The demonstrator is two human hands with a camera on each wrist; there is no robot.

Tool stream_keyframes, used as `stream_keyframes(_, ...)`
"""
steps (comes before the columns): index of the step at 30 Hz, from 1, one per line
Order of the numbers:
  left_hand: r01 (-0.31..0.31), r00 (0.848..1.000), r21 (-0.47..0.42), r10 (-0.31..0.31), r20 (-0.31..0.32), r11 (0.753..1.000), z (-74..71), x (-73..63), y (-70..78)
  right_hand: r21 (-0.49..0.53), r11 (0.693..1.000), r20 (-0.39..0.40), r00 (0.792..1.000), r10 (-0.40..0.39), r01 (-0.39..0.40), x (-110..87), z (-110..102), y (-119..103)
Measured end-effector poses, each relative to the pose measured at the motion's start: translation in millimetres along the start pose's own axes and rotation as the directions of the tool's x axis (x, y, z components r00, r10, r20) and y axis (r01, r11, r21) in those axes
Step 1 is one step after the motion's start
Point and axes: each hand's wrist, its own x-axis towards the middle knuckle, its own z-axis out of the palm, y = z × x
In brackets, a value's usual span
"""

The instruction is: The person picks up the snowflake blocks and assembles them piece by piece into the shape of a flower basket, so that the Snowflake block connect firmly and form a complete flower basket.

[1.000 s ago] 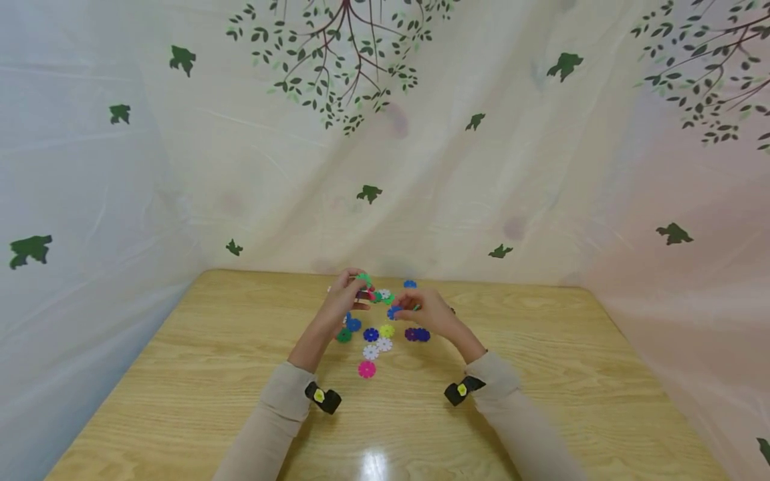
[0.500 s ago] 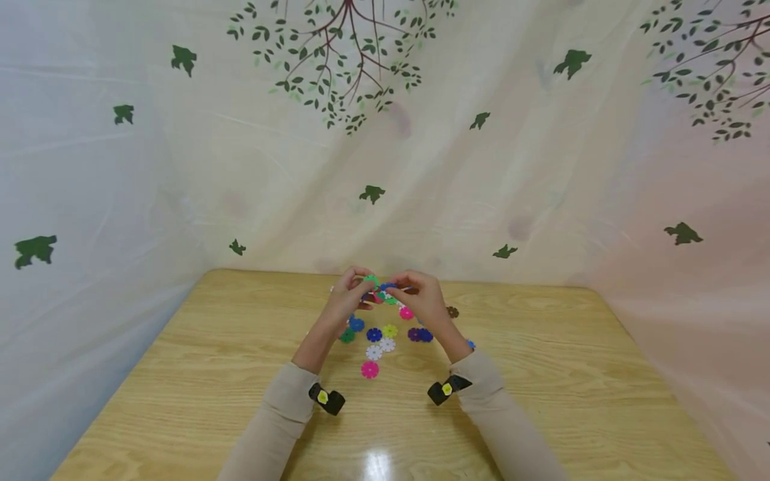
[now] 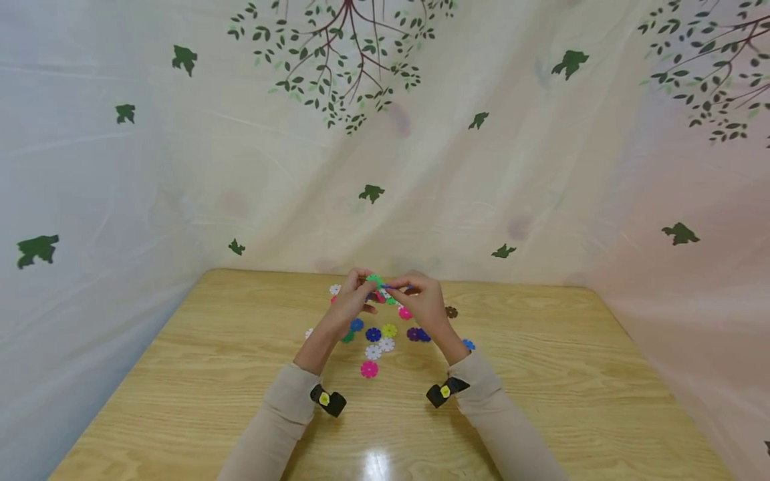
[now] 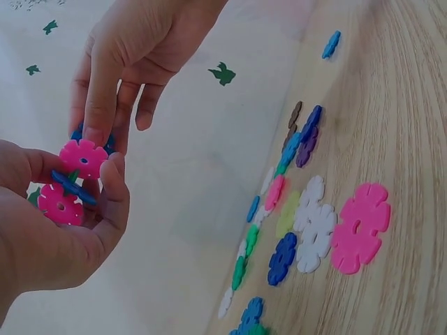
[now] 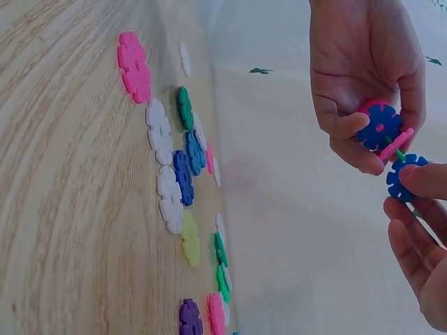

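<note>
In the head view my left hand (image 3: 349,306) and my right hand (image 3: 424,304) meet above the far part of the table. My left hand grips a joined cluster of flower-shaped interlocking discs. A pink disc (image 4: 61,204), a blue disc (image 4: 74,187) set crosswise and another pink disc (image 4: 84,159) show in the left wrist view. My right hand pinches a blue flower-shaped disc (image 5: 406,178) between thumb and fingers, against the cluster. A green piece (image 5: 395,148) lies between it and the pink disc. Whether the blue disc is slotted in cannot be told.
Loose flower discs lie on the wooden table (image 3: 240,401) below the hands: a pink disc (image 3: 369,369), white discs (image 3: 373,352), a yellow disc (image 3: 390,331), a brown disc (image 3: 451,312) and several others. A printed curtain (image 3: 421,220) hangs behind the table.
My right hand has moved up and left with the blue disc, bringing it against the cluster in my left hand. The left hand has shifted slightly right.
</note>
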Motion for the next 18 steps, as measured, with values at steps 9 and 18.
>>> stream_keyframes(9,-0.038,0.999,0.022,0.038,0.026,0.999,2.1,-1.2,-0.6,0.000,0.998,-0.014,0.998,-0.069,0.069,-2.7,1.9,-15.6)
stream_keyframes(18,-0.078,0.997,0.033,0.077,0.025,0.996,7.2,-0.6,-1.2,-0.057,0.986,-0.025,0.987,-0.161,0.160,-4.9,0.4,-37.4)
